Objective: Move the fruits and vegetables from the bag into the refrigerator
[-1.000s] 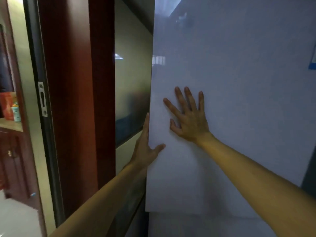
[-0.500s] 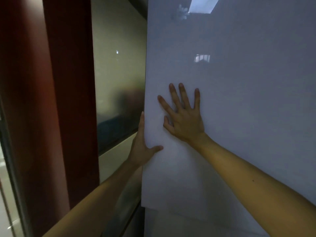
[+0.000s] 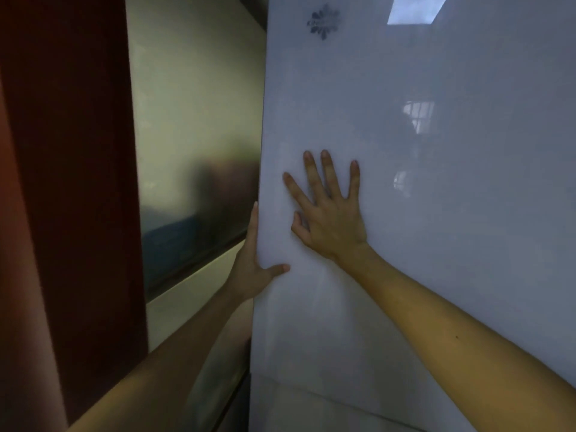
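Observation:
The white glossy refrigerator door [image 3: 436, 213] fills the right of the head view, with a faint logo near its top. My left hand [image 3: 252, 266] grips the door's left edge, fingers behind it and thumb on the front face. My right hand [image 3: 330, 219] lies flat on the door front with its fingers spread, holding nothing. No bag, fruit or vegetables are in view, and the refrigerator's inside is hidden.
A dark red wooden door frame [image 3: 71, 182] stands at the left. Between it and the refrigerator is a frosted glass panel [image 3: 196, 135] with a pale wall below it. A seam to a lower door [image 3: 327, 397] runs under my arms.
The view has swung right and closer to the door; the shelf and cabinet at far left have left the frame. Both hands keep their places on the door.

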`<action>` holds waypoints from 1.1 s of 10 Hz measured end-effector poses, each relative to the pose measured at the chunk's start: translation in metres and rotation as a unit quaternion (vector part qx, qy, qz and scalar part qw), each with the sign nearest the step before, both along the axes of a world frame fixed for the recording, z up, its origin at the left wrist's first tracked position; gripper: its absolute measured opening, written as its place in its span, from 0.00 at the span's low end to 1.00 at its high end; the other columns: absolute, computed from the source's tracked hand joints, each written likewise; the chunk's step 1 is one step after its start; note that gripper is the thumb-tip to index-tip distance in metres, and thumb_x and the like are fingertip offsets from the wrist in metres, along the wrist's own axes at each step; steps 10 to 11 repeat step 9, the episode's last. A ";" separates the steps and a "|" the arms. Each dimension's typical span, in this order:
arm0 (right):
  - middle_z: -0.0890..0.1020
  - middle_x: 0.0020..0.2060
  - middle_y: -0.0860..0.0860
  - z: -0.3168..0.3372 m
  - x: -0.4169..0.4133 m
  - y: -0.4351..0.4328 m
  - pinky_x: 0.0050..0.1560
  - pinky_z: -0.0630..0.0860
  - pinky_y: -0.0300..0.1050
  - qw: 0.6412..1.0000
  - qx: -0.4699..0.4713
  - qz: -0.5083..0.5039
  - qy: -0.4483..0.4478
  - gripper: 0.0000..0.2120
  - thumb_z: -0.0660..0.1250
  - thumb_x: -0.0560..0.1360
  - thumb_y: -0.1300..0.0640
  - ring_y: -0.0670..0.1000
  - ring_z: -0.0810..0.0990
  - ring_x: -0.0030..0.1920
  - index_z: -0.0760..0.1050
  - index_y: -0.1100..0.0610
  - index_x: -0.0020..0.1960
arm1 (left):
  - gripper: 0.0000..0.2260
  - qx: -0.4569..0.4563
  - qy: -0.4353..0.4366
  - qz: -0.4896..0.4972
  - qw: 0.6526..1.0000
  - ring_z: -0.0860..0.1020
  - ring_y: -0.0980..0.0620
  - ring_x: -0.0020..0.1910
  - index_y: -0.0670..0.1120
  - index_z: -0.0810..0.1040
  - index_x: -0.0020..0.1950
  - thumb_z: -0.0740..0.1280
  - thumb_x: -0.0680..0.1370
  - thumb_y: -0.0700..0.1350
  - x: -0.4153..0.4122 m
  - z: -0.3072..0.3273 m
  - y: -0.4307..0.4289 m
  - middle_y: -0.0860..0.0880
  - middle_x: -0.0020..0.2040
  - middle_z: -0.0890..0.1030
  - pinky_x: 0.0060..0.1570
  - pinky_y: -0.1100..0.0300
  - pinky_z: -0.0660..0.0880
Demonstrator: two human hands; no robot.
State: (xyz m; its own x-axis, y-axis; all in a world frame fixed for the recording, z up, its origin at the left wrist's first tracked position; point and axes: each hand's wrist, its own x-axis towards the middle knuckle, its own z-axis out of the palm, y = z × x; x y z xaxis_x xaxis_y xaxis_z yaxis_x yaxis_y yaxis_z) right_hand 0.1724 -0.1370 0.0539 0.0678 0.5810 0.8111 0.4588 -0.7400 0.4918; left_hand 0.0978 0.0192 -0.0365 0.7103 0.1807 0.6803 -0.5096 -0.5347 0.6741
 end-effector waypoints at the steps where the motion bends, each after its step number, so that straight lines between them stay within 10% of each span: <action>1: 0.50 0.78 0.60 0.000 0.006 0.002 0.70 0.43 0.74 1.000 -0.004 -0.009 0.004 0.32 0.53 0.77 0.44 0.65 0.46 0.77 0.50 0.51 0.79 | 0.55 0.006 0.002 -0.001 1.000 0.56 0.60 0.76 0.56 0.38 0.78 0.75 0.66 0.57 0.009 -0.001 0.003 0.62 0.78 0.48 0.70 0.42 0.65; 5: 0.51 0.78 0.60 0.003 0.002 0.002 0.71 0.43 0.72 0.999 -0.008 -0.019 0.042 0.33 0.55 0.76 0.44 0.64 0.47 0.77 0.53 0.50 0.78 | 0.53 -0.024 0.003 -0.017 1.000 0.58 0.58 0.75 0.56 0.39 0.78 0.75 0.67 0.53 0.013 -0.006 0.003 0.60 0.78 0.49 0.70 0.45 0.67; 7: 0.55 0.77 0.60 -0.004 -0.020 -0.015 0.74 0.45 0.68 0.992 -0.051 -0.036 0.107 0.35 0.65 0.70 0.54 0.63 0.51 0.77 0.61 0.54 0.76 | 0.46 -0.061 0.076 -0.029 0.995 0.68 0.71 0.62 0.51 0.47 0.79 0.74 0.71 0.37 -0.012 -0.003 -0.002 0.57 0.72 0.62 0.50 0.77 0.71; 9: 0.50 0.78 0.57 -0.040 -0.069 -0.057 0.75 0.51 0.58 0.950 -0.041 -0.075 0.299 0.36 0.64 0.74 0.62 0.59 0.51 0.77 0.54 0.53 0.78 | 0.42 -0.037 0.194 -0.025 0.980 0.67 0.48 0.70 0.55 0.50 0.78 0.73 0.72 0.41 -0.078 0.008 -0.012 0.50 0.75 0.62 0.63 0.54 0.72; 11: 0.50 0.78 0.57 -0.040 -0.069 -0.057 0.75 0.51 0.58 0.950 -0.041 -0.075 0.299 0.36 0.64 0.74 0.62 0.59 0.51 0.77 0.54 0.53 0.78 | 0.42 -0.037 0.194 -0.025 0.980 0.67 0.48 0.70 0.55 0.50 0.78 0.73 0.72 0.41 -0.078 0.008 -0.012 0.50 0.75 0.62 0.63 0.54 0.72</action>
